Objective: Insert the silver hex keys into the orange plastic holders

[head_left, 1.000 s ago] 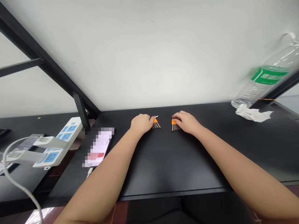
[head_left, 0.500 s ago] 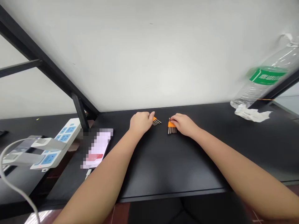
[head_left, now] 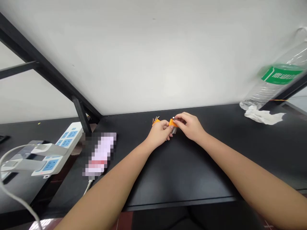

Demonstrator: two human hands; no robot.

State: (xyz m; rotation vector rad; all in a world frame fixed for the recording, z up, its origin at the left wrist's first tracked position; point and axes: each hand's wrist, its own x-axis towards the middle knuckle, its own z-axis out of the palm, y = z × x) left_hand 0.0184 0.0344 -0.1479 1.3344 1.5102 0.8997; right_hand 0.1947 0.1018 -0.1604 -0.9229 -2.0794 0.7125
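An orange hex key holder point(head_left: 171, 122) with a row of thin metal keys pointing down is between my two hands. My left hand point(head_left: 160, 132) is closed on its left side, with thumb and fingers at the edge. At the top of the holder, my right hand point(head_left: 188, 124) pinches a short metal end of a hex key point(head_left: 177, 119), its thumb against the orange plastic. Just behind my left hand, a second orange holder point(head_left: 156, 121) with bent key ends lies on the black table point(head_left: 182, 169), partly covered by that hand.
A phone point(head_left: 102, 153) with a blurred screen and cable lies at left, near a white power strip point(head_left: 61, 150) with plugged-in adapters. A plastic bottle point(head_left: 280, 75) leans at right beside crumpled tissue point(head_left: 263, 115). A white wall point(head_left: 153, 64) borders the table's back.
My left hand has left the other holder and moved right to grip the one at my right hand. The holder in my hands is now raised and turned slightly.
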